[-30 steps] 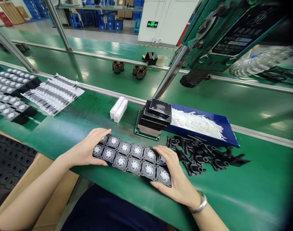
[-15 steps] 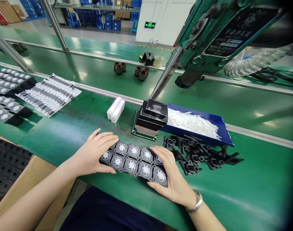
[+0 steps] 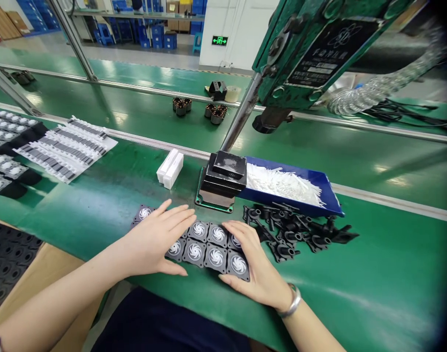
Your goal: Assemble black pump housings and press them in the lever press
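Two rows of black square parts with white swirl-shaped wheels (image 3: 216, 256) lie side by side on the green bench in front of me. My right hand (image 3: 255, 264) wraps the right end of the block, thumb on the near edge and fingers over the far edge. Across the left portion of the block lies my left hand (image 3: 159, 242), fingers stretched out and thumb spread apart, hiding several parts under it. Beyond its knuckles another black square part (image 3: 145, 213) shows at the left end. Just behind the block stands a black press fixture (image 3: 225, 178).
A green hand press (image 3: 304, 54) overhangs the right. Around it are a blue tray (image 3: 328, 195) of white strips, a pile of black plastic fittings (image 3: 287, 237) and two white blocks (image 3: 170, 168). Farther left are a sheet of grey-and-white strips (image 3: 67, 149) and black assemblies (image 3: 14, 127).
My left hand has slid right from the block's left end to lie over the parts, uncovering the end part. My right hand stays at the right end. The view has shifted slightly.
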The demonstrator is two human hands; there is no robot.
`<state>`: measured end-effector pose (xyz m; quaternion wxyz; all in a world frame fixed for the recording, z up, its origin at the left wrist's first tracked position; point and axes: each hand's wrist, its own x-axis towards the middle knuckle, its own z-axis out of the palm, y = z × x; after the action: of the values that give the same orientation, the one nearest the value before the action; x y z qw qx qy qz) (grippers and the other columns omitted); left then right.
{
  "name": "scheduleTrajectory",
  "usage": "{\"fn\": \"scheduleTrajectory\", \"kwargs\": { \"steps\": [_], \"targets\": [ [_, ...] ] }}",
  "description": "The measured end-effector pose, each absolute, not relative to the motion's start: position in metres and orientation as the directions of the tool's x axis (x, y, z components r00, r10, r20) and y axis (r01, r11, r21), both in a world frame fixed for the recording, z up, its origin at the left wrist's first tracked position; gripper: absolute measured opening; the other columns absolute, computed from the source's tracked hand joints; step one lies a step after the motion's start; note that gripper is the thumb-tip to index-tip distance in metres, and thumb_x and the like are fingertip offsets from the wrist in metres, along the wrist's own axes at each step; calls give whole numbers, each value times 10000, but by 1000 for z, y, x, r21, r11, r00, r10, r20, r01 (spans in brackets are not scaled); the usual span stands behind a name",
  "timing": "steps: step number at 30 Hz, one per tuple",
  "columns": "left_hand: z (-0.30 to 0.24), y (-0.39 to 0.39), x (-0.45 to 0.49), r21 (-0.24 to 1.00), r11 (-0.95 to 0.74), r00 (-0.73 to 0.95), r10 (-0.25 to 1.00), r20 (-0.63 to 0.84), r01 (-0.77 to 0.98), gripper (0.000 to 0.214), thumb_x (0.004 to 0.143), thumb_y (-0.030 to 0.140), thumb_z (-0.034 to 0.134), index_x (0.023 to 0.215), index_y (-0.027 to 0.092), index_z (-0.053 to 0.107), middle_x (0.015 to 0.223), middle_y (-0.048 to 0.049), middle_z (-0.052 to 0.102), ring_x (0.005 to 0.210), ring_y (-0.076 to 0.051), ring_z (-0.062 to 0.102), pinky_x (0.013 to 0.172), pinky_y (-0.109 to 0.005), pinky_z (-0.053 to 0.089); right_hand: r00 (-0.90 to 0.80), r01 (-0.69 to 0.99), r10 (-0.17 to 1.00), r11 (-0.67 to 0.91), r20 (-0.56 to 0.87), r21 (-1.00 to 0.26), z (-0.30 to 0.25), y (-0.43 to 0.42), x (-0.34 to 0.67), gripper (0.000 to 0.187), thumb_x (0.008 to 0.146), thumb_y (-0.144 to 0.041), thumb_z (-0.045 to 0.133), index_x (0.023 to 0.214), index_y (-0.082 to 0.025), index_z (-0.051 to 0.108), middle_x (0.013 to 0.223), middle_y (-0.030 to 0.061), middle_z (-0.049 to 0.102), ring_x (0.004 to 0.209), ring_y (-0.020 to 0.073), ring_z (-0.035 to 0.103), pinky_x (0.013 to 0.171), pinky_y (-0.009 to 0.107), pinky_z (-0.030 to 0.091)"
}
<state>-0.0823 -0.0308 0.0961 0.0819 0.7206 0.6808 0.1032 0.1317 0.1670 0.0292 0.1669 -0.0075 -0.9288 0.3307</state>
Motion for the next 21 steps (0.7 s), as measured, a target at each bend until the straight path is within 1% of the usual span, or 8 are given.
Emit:
{"fn": "scheduleTrajectory", "kwargs": {
  "steps": [3, 5, 9, 12, 14, 16, 18, 21],
  "targets": [
    [91, -21, -79, 313, -87, 78, 996, 40, 946, 1044, 672, 500, 862, 1459, 88, 313, 1470, -192, 487, 1371, -310, 452, 1202, -505, 307, -945, -95, 127, 777, 302, -622, 29, 167, 131, 808, 853, -595, 608, 1481, -198, 291, 1411, 156, 399, 1340, 336, 345, 1128, 538, 350],
    [88, -20, -80, 340, -72, 57, 997, 56, 938, 1038, 660, 479, 876, 1457, 108, 324, 1440, -187, 516, 1336, -309, 491, 1179, -494, 356, -947, -97, 123, 769, 296, -632, 30, 167, 131, 814, 848, -593, 619, 1481, -200, 290, 1412, 157, 396, 1339, 335, 344, 1131, 542, 344],
    [85, -24, -84, 369, -56, 28, 996, 80, 928, 1062, 644, 471, 887, 1483, 167, 310, 1436, -171, 524, 1335, -326, 494, 1154, -498, 392, -949, -100, 122, 760, 292, -642, 32, 168, 131, 814, 842, -588, 629, 1478, -208, 291, 1407, 154, 399, 1330, 332, 357, 1127, 542, 347],
    [85, -24, -82, 372, -51, 28, 997, 68, 927, 1069, 647, 481, 882, 1489, 167, 303, 1441, -174, 518, 1344, -337, 483, 1145, -495, 405, -948, -97, 123, 764, 293, -638, 33, 168, 132, 815, 841, -594, 625, 1478, -213, 287, 1401, 155, 408, 1324, 336, 370, 1117, 545, 362],
    [86, -21, -79, 372, -49, 29, 998, 59, 927, 1076, 650, 495, 876, 1492, 160, 296, 1437, -179, 521, 1340, -343, 488, 1144, -495, 408, -948, -97, 121, 769, 293, -632, 33, 168, 132, 819, 840, -602, 620, 1479, -214, 287, 1398, 159, 413, 1323, 343, 378, 1108, 550, 372],
    [91, -21, -78, 376, -46, 27, 998, 57, 926, 1117, 649, 509, 872, 1514, 172, 251, 1454, -183, 506, 1353, -348, 478, 1157, -501, 393, -948, -98, 119, 772, 294, -628, 32, 167, 132, 819, 842, -606, 615, 1481, -213, 285, 1396, 163, 414, 1323, 347, 382, 1104, 553, 375],
    [98, -27, -83, 383, -27, 5, 998, 58, 923, 1178, 648, 548, 857, 1542, 192, 176, 1509, -187, 443, 1399, -356, 421, 1186, -517, 349, -948, -100, 119, 772, 297, -628, 32, 167, 132, 821, 846, -608, 609, 1485, -213, 279, 1399, 163, 410, 1325, 345, 379, 1107, 552, 374],
    [109, -48, -101, 398, 86, -118, 991, 58, 913, 1247, 647, 624, 819, 1563, 229, 71, 1594, -175, 301, 1469, -376, 284, 1223, -563, 253, -946, -97, 123, 775, 299, -624, 32, 168, 132, 834, 847, -599, 614, 1497, -212, 263, 1415, 161, 392, 1336, 341, 361, 1113, 548, 372]
  ]
}}
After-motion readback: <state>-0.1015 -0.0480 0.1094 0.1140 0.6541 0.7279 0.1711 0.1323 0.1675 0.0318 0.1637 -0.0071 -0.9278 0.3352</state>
